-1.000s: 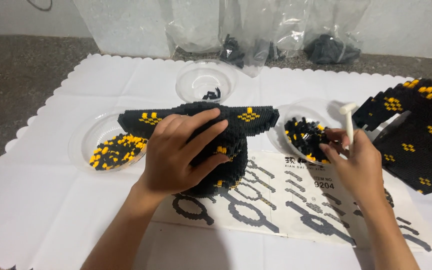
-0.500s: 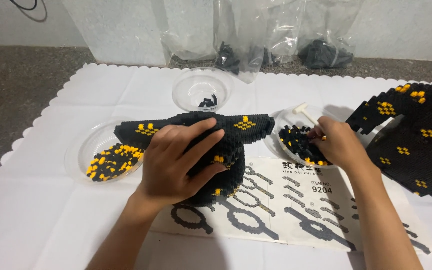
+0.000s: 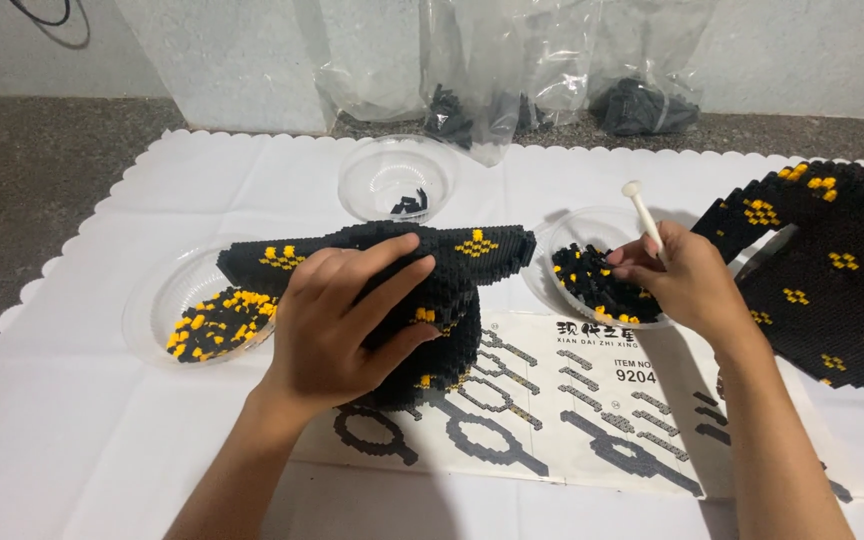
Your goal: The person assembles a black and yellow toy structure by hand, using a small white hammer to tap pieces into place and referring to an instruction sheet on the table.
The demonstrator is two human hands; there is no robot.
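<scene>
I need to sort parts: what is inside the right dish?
The right dish holds black and yellow bricks. The right hand, holding a white tool, covers part of them.
</scene>
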